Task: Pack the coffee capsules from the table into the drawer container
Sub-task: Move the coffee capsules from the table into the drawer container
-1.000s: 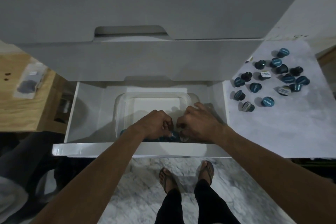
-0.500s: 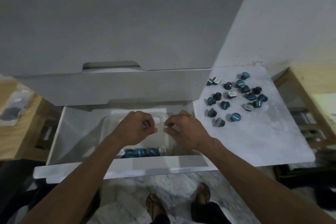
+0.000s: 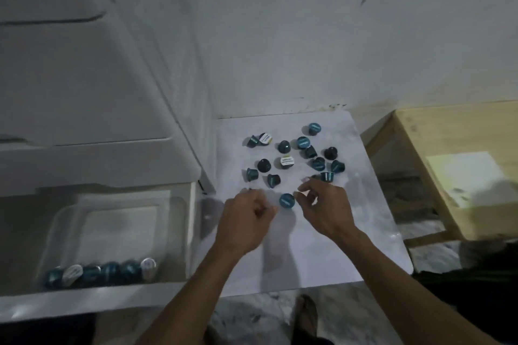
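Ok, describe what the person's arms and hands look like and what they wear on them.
Both forearms are bare as far as the frame shows: no sleeves, no gloves. The left hand and right hand show no rings, and neither wrist carries a watch or band. The picture is dim and slightly blurred, so fine marks cannot be told.

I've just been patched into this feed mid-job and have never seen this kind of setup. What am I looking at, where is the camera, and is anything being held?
There is no machine: a person works with two bare hands, and the single camera sits on their head, looking forward and down. The white table carries a scatter of coffee capsules, mostly blue, a few with white tops. The left hand and right hand hover with curled fingers on either side of the nearest blue capsule; whether either hand holds anything is unclear. To the left, an open drawer holds a clear container with one row of capsules along its near edge.
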